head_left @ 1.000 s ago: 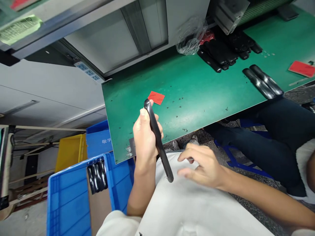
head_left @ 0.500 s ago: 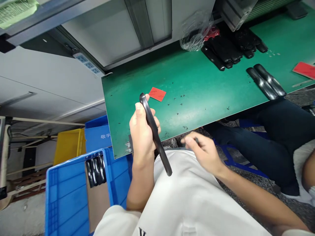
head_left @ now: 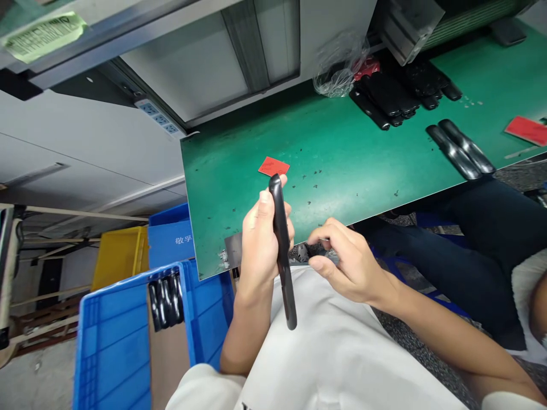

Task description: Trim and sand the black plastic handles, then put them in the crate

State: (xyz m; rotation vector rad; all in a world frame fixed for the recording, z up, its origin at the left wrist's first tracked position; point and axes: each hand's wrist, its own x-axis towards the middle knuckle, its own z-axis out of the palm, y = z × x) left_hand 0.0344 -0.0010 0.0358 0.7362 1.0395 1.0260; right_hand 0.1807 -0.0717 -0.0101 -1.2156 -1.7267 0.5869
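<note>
My left hand (head_left: 260, 245) is wrapped round a long, glossy black handle-like part (head_left: 282, 256). The part stands nearly upright in view, its rounded top end just in front of a red square piece (head_left: 273, 166) on the green table. To the right of the part, my right hand (head_left: 342, 259) is apart from it, with thumb and forefinger curved and a gap between them. Nothing shows in that gap; the other fingers are partly hidden.
More black parts lie in a pile (head_left: 388, 94) and as a pair (head_left: 461, 149) on the green table (head_left: 350, 165). Several stand in a blue crate (head_left: 128, 330) at left. Clear plastic film (head_left: 339, 68) lies at the back. A seated person's legs (head_left: 444, 250) are at right.
My left hand has moved right and swung the black part more upright. The right hand has shifted slightly, its thumb and forefinger now apart; a small dark spot at its fingers no longer shows.
</note>
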